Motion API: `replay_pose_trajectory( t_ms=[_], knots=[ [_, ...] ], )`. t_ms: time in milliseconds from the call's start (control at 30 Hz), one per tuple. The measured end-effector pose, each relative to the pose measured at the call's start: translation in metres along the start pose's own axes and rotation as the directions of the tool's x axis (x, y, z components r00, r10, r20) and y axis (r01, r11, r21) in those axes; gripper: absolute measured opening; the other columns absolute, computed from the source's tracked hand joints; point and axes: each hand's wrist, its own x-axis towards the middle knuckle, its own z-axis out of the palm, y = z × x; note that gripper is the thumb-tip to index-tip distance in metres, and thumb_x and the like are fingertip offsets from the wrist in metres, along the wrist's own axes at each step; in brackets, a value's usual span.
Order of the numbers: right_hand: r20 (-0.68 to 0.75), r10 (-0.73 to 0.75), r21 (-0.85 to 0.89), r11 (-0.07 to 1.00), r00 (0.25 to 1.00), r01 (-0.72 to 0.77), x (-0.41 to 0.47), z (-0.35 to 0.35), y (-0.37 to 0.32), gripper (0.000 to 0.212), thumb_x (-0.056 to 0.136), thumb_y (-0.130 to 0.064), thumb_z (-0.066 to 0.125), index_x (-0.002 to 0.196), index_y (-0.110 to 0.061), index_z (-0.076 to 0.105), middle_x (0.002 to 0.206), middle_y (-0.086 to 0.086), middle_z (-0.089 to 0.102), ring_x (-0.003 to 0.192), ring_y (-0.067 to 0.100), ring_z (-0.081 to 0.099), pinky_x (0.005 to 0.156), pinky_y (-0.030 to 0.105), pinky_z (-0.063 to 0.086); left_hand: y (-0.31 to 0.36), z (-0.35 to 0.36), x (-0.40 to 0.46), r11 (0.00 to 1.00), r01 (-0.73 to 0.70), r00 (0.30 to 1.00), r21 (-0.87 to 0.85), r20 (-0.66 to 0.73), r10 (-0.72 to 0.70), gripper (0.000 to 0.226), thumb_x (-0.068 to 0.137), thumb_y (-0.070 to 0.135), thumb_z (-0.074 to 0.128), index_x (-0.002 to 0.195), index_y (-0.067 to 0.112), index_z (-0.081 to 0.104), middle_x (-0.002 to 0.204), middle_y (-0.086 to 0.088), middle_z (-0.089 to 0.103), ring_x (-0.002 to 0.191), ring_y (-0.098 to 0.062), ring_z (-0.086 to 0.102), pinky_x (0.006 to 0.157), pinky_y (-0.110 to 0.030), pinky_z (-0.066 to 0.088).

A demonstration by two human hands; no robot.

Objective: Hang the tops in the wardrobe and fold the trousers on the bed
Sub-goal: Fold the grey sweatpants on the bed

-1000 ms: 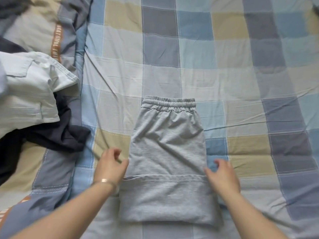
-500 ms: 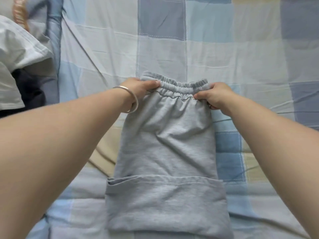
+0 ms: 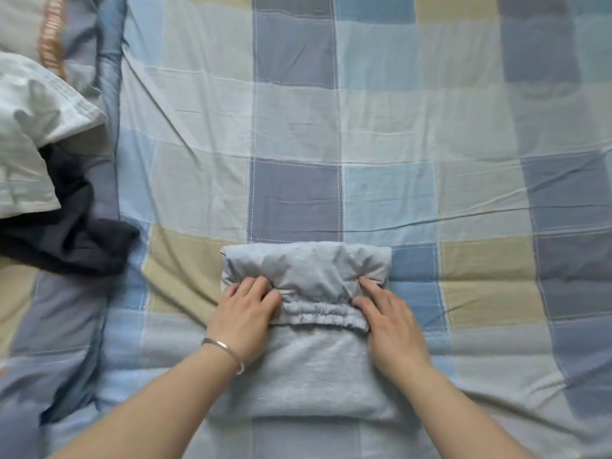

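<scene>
Nearest to the camera, two bare forearms come in from the bottom edge and reach forward over the bed [image 3: 430,134], which is covered with a checked sheet in blue, grey and beige squares. The left wrist wears a thin silver bracelet [image 3: 225,346]. Between the arms lie the grey trousers [image 3: 314,369], folded into a compact packet in the lower middle of the bed. The left hand [image 3: 246,318] rests flat on the left side of the packet and the right hand [image 3: 392,321] on the right side. The fingers of both hands are stretched out and only slightly bent, pressing down on the cloth at the two ends of the elastic waistband [image 3: 319,315]; they do not close around anything, as far as I can see. The waistband lies across the middle of the packet, and beyond it the far part of the trousers forms a rounded, wrinkled fold. Further away to the left, at the edge of the bed, there is a dark navy garment [image 3: 71,241], crumpled, and a white garment [image 3: 29,134] lies partly over it. Behind them, in the far left corner, a grey cloth with an orange stripe [image 3: 49,41] is visible.
</scene>
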Motion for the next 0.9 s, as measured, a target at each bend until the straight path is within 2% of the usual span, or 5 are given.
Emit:
replay_pose_trajectory(
  t_ms=[200,400,567,767,900],
  knots=[
    [-0.150,0.226,0.160,0.966,0.962,-0.202,-0.025,-0.014,-0.008,0.051,0.068,-0.014,0.054,0.120,-0.017,0.054,0.134,0.008,0.048,0.113,0.024,0.047,0.088,0.039,0.047,0.007,-0.015,-0.035,0.966,0.164,0.973,-0.201,-0.130,-0.193,0.034,0.070,0.045,0.054,0.098,0.025,0.056,0.108,-0.002,0.056,0.105,-0.022,0.050,0.094,-0.042,0.037],
    [0.575,0.729,0.452,0.095,0.371,-0.887,-0.084,-0.023,-0.022,0.023,0.081,-0.019,0.071,0.098,-0.010,0.059,0.090,0.012,0.064,0.077,0.022,0.058,0.072,0.028,0.044,0.024,-0.012,-0.097,-0.111,0.816,0.377,-0.568,0.668,-0.641,0.038,0.081,0.025,0.072,0.108,0.005,0.055,0.092,-0.008,0.063,0.082,-0.026,0.061,0.074,-0.033,0.046],
    [0.856,0.510,0.193,-0.164,0.085,-0.967,-0.112,-0.053,-0.038,0.028,0.073,-0.014,0.075,0.065,0.006,0.056,0.042,0.014,0.055,0.030,0.019,0.050,0.037,0.021,0.041,0.033,-0.037,-0.122,-0.127,0.901,0.310,-0.414,0.821,-0.479,0.027,0.071,0.029,0.070,0.065,0.004,0.060,0.041,-0.005,0.055,0.029,-0.016,0.048,0.037,-0.020,0.041],
    [0.914,0.400,0.210,-0.312,0.073,-0.927,-0.072,-0.127,-0.031,0.038,0.081,-0.022,0.060,0.049,-0.002,0.060,0.047,0.009,0.058,0.033,0.017,0.054,0.041,0.019,0.042,0.010,-0.112,-0.096,-0.558,0.810,0.170,-0.180,0.983,-0.070,0.039,0.080,0.024,0.060,0.046,0.006,0.061,0.042,0.000,0.051,0.026,-0.008,0.042,0.039,-0.010,0.037],
    [0.898,0.387,0.408,-0.551,0.211,-0.728,0.000,-0.149,-0.030,0.032,0.087,-0.033,0.050,0.065,-0.012,0.060,0.047,0.000,0.061,0.034,0.010,0.057,0.039,0.018,0.047,-0.009,-0.125,-0.030,-0.780,0.560,0.337,-0.278,0.937,-0.092,0.029,0.088,0.031,0.052,0.071,0.012,0.069,0.053,0.004,0.065,0.038,-0.005,0.058,0.043,-0.017,0.049]
  ],
)
